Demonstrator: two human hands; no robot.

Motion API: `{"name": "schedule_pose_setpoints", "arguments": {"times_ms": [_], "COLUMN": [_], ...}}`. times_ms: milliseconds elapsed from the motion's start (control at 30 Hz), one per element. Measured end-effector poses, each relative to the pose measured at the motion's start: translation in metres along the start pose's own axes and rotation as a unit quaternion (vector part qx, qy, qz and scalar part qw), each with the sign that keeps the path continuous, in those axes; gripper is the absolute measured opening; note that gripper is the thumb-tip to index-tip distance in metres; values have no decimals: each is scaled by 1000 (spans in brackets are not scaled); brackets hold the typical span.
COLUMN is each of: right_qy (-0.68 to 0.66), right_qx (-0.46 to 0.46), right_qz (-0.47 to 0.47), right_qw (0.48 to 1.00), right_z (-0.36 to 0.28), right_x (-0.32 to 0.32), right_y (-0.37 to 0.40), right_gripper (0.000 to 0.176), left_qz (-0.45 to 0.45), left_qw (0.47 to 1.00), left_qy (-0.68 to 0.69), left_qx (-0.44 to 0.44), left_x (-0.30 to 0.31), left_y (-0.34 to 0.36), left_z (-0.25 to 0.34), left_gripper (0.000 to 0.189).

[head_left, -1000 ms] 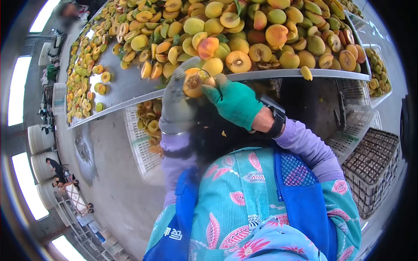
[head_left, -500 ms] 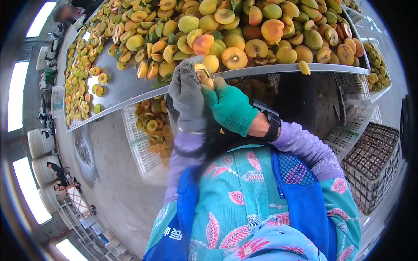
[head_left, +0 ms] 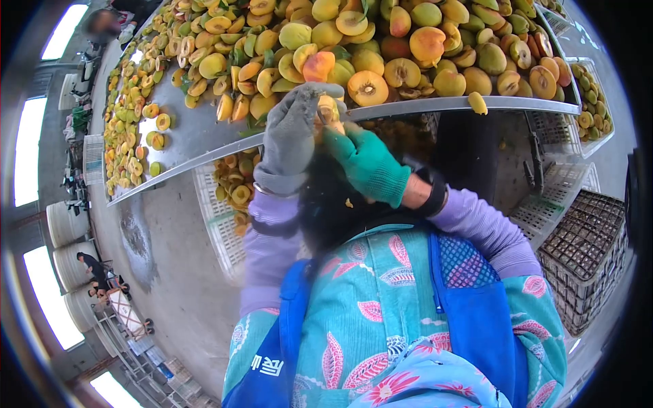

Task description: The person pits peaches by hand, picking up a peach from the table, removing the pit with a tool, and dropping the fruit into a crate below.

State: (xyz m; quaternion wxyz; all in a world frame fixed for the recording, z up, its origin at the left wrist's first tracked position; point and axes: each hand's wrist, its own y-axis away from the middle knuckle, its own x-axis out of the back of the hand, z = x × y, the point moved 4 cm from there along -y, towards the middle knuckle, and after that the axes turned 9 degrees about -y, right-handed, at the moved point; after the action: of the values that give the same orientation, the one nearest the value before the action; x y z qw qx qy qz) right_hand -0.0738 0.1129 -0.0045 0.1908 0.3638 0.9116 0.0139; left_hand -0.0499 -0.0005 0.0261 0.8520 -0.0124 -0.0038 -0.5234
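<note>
My left hand (head_left: 291, 136), in a grey glove, is closed around a yellow peach half (head_left: 329, 109) at the front edge of the metal table. Up against the fruit's cut face is my right hand (head_left: 366, 166), in a green glove, its thumb and fingers pinched together. A thin dark edge shows at its fingertips, but what it grips is too small to make out. Just beyond both hands lies a heap of peaches (head_left: 367, 88), many of them halved, some with leaves among them.
The metal table's raised rim (head_left: 435, 106) runs across in front of me, with one peach piece (head_left: 477, 103) on it. Below stands a white crate (head_left: 219, 221) of peach halves. At right are a dark crate (head_left: 578, 251) and a white crate of fruit (head_left: 595, 129). People are farther off.
My left hand has turned and its fingers now reach over the top of the peach half. My right hand has shifted slightly, staying against the fruit.
</note>
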Motion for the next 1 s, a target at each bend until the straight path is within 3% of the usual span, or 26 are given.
{"name": "schedule_pose_setpoints", "arguments": {"times_ms": [33,100,133,167,267,367,467,500,533,600,633,733,767,800,867,900,1000], "right_qy": [-173,-272,-320,-296,-211,-318,-169,-115,-143,-197,-264,-263,-177,-235,-343,-445,-479], "right_qx": [-128,-180,-207,-209,-63,-198,-248,-226,-227,-229,-247,-251,-217,-241,-275,-304,-281], "right_qz": [26,13,8,12,-10,-67,-157,-192,-141,-35,-48,-34,-29,-25,-13,-87,-138], "right_qw": [976,945,925,932,975,925,941,948,953,953,931,931,959,941,898,838,820], "right_z": [3,-12,-13,-11,0,-13,-15,-8,-5,-23,-21,-9,11,9,-4,-4,4], "right_x": [-8,-11,-11,-7,-3,1,26,28,28,7,1,5,7,3,0,-4,-7], "right_y": [10,12,13,12,-3,5,-1,-7,-6,10,13,13,3,7,9,11,8], "right_gripper": [34,31,30,28,29,33,32,29,29,29,30,30,33,34,36,36,35], "left_qz": [33,121,118,118,92,74,-53,-62,-62,11,20,60,0,-40,-124,-161,-242], "left_qw": [999,991,989,984,975,979,908,943,971,958,974,995,983,981,972,967,895], "left_qy": [5,-19,-76,-131,-199,-189,-329,-265,-196,-231,-190,-71,-160,-160,-156,-159,-369], "left_qx": [-9,-59,-48,-35,-23,0,-255,-191,-126,-168,-119,38,85,103,127,117,-64], "left_x": [-1,-11,-12,-11,-9,-8,-17,-15,-12,-14,-16,-15,-16,-14,-15,-19,-21], "left_y": [-1,2,0,-2,-9,-11,-3,-5,-6,-5,-7,-9,-14,-17,-27,-28,-37], "left_z": [-4,-4,-5,-9,-12,-4,19,16,12,6,-1,-22,-11,-12,-11,0,7], "left_gripper": [31,29,30,32,30,25,25,25,26,27,29,36,38,38,38,36,33]}}
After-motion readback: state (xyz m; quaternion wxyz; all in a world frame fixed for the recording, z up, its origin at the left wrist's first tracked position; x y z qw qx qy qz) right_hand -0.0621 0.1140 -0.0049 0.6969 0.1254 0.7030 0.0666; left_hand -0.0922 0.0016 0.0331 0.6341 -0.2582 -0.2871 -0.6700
